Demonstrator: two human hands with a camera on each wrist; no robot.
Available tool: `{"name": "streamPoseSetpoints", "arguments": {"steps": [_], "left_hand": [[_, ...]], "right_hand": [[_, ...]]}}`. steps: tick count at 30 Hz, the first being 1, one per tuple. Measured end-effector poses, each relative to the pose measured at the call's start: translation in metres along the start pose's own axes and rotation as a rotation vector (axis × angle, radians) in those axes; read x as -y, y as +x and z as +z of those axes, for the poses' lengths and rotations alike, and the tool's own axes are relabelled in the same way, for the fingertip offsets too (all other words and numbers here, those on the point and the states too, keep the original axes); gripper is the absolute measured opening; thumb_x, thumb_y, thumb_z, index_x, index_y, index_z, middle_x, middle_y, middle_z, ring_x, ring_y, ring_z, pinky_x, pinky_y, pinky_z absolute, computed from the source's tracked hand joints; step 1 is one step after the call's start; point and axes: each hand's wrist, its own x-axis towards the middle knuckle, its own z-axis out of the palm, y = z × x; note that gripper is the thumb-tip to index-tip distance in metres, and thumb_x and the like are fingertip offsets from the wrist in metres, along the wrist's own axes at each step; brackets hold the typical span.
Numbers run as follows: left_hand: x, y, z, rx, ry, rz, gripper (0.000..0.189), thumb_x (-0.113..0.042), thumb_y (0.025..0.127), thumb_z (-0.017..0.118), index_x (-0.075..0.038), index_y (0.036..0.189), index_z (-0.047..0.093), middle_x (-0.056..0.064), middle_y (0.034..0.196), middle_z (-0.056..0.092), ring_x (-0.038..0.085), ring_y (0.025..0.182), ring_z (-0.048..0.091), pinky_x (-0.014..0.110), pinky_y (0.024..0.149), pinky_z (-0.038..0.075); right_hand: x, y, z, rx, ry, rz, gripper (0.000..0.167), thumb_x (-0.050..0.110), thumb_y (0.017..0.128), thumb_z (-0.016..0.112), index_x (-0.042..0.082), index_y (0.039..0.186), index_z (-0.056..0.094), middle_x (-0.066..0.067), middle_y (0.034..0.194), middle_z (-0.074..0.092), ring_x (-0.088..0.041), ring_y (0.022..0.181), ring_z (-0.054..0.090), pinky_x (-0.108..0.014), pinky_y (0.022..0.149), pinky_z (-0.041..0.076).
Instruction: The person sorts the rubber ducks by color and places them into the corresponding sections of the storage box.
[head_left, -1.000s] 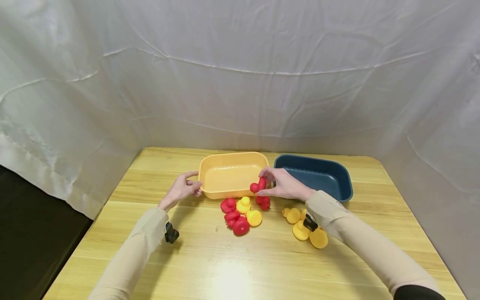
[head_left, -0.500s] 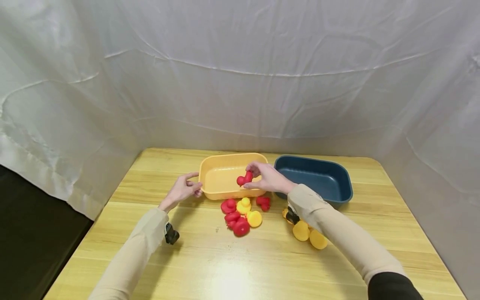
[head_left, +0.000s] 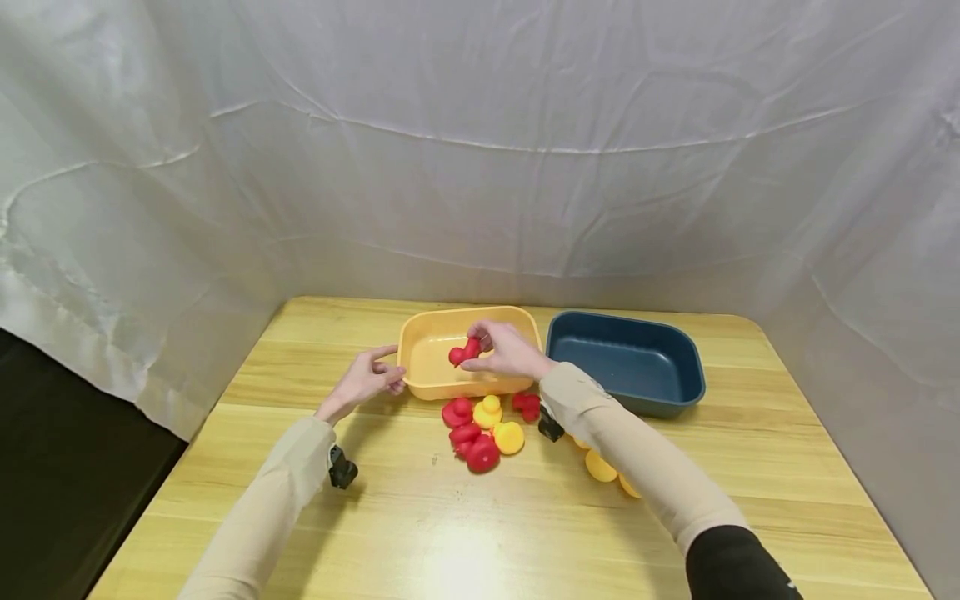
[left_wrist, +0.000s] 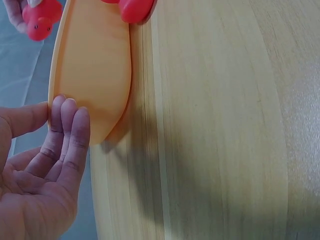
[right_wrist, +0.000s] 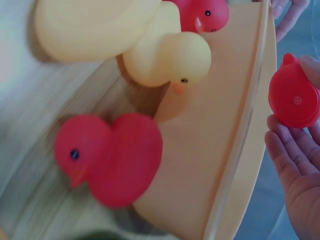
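My left hand (head_left: 363,381) pinches the left rim of a pale orange plastic bin (head_left: 442,390); the left wrist view shows the thumb (left_wrist: 30,117) inside the rim and the other fingers along the outer wall. Over the bin, my right hand (head_left: 510,350) grips a red rubber duck (head_left: 464,353) between thumb and fingers. The duck's round base (right_wrist: 297,100) faces the right wrist camera. In front of the bin lies a mixed group of ducks, among them a red duck (head_left: 482,454), a yellow duck (head_left: 509,437) and another red duck (head_left: 527,406).
A dark blue bin (head_left: 637,367) stands right of the orange one on the wooden table (head_left: 405,517). Several yellow ducks (head_left: 601,467) lie partly hidden under my right forearm. A pale curtain (head_left: 480,167) hangs behind and at both sides.
My right hand has moved left with the red duck, from the bin's front right corner to over its middle. The left hand has stayed at the rim.
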Motion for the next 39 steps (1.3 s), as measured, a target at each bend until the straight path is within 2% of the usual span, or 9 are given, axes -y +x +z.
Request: {"name": "streamPoseSetpoints", "arguments": {"steps": [10, 17, 22, 28, 31, 34, 39], "left_hand": [[0.000, 0.000, 0.000, -0.003, -0.009, -0.005, 0.066, -0.003, 0.100, 0.058, 0.014, 0.153, 0.024, 0.035, 0.104, 0.070, 0.018, 0.078, 0.074, 0.036, 0.079, 0.064], [-0.001, 0.001, 0.000, -0.010, -0.010, -0.010, 0.065, -0.002, 0.099, 0.058, 0.014, 0.153, 0.024, 0.035, 0.105, 0.070, 0.018, 0.077, 0.074, 0.035, 0.078, 0.065], [-0.001, 0.001, -0.001, -0.013, -0.004, -0.015, 0.064, -0.002, 0.100, 0.057, 0.014, 0.153, 0.024, 0.035, 0.103, 0.070, 0.017, 0.077, 0.074, 0.033, 0.077, 0.064], [-0.001, 0.000, -0.001, -0.013, -0.008, -0.008, 0.065, -0.003, 0.100, 0.058, 0.014, 0.152, 0.024, 0.034, 0.102, 0.070, 0.016, 0.076, 0.073, 0.035, 0.078, 0.064], [-0.001, 0.000, 0.000, -0.013, -0.012, -0.005, 0.065, -0.002, 0.099, 0.058, 0.015, 0.152, 0.024, 0.033, 0.101, 0.071, 0.017, 0.076, 0.074, 0.035, 0.078, 0.064], [-0.002, -0.001, 0.001, -0.019, -0.019, -0.003, 0.064, -0.001, 0.099, 0.058, 0.015, 0.152, 0.025, 0.034, 0.100, 0.071, 0.017, 0.075, 0.074, 0.035, 0.077, 0.065], [-0.003, -0.001, 0.006, -0.022, -0.028, -0.002, 0.064, -0.001, 0.099, 0.058, 0.015, 0.151, 0.026, 0.035, 0.101, 0.071, 0.018, 0.074, 0.074, 0.036, 0.077, 0.065]], "right_hand": [[0.009, 0.018, 0.020, 0.012, 0.027, 0.016, 0.051, 0.028, 0.085, 0.082, 0.002, 0.122, 0.058, -0.013, 0.119, 0.068, -0.027, 0.107, 0.067, -0.038, 0.100, 0.056], [0.013, 0.026, 0.030, 0.020, 0.026, 0.023, 0.048, 0.026, 0.085, 0.082, 0.003, 0.120, 0.060, -0.012, 0.114, 0.070, -0.025, 0.104, 0.066, -0.036, 0.096, 0.056], [0.014, 0.029, 0.034, 0.031, 0.028, 0.025, 0.052, 0.028, 0.086, 0.081, 0.000, 0.125, 0.059, -0.012, 0.118, 0.069, -0.027, 0.106, 0.065, -0.035, 0.096, 0.055], [0.015, 0.030, 0.033, 0.029, 0.087, 0.044, 0.056, 0.028, 0.090, 0.078, -0.002, 0.132, 0.056, -0.017, 0.123, 0.067, -0.026, 0.106, 0.067, -0.036, 0.097, 0.057], [0.013, 0.025, 0.029, 0.007, 0.123, 0.035, 0.054, 0.025, 0.090, 0.077, -0.003, 0.131, 0.056, -0.019, 0.121, 0.067, -0.026, 0.104, 0.068, -0.036, 0.098, 0.057], [0.009, 0.013, 0.022, -0.004, 0.148, -0.007, 0.052, 0.021, 0.090, 0.077, -0.005, 0.130, 0.056, -0.022, 0.120, 0.067, -0.027, 0.103, 0.069, -0.038, 0.099, 0.057], [-0.002, -0.029, 0.005, 0.012, 0.150, -0.053, 0.045, 0.022, 0.092, 0.074, -0.002, 0.128, 0.059, -0.023, 0.121, 0.067, -0.028, 0.105, 0.068, -0.044, 0.101, 0.056]]}}
